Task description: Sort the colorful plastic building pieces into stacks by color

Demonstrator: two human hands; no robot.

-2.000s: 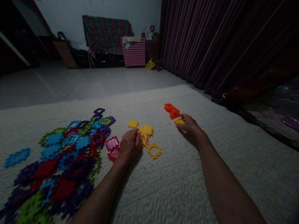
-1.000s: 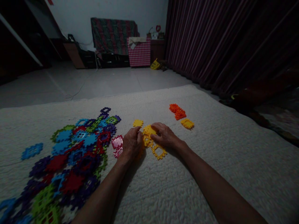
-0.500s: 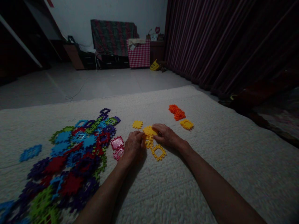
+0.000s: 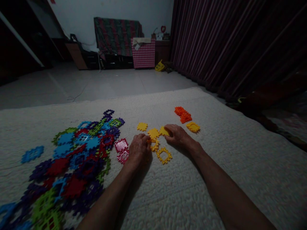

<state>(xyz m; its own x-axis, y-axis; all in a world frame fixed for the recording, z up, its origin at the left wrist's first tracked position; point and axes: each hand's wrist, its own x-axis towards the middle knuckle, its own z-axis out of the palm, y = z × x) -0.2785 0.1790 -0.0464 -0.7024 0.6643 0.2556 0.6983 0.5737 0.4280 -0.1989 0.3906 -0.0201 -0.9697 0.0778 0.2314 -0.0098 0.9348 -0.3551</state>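
yellow tile (image 4: 163,131) shifted, between fingers (image 4: 169,128) — right hand (image 4: 177,134)

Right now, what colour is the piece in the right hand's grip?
The piece in the right hand is yellow, best seen in the head view.

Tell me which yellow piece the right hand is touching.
The rightmost yellow piece in the central group: it meets the right hand, while the other visible yellow pieces lie apart from that hand.

Can pass over the cream quilted cloth (image 4: 249,150), right of the right forearm (image 4: 220,188); blocked leftward by a multicoloured heap of toothed plastic tiles (image 4: 73,184), beside the left hand (image 4: 139,148) by yellow toothed plastic squares (image 4: 153,133).
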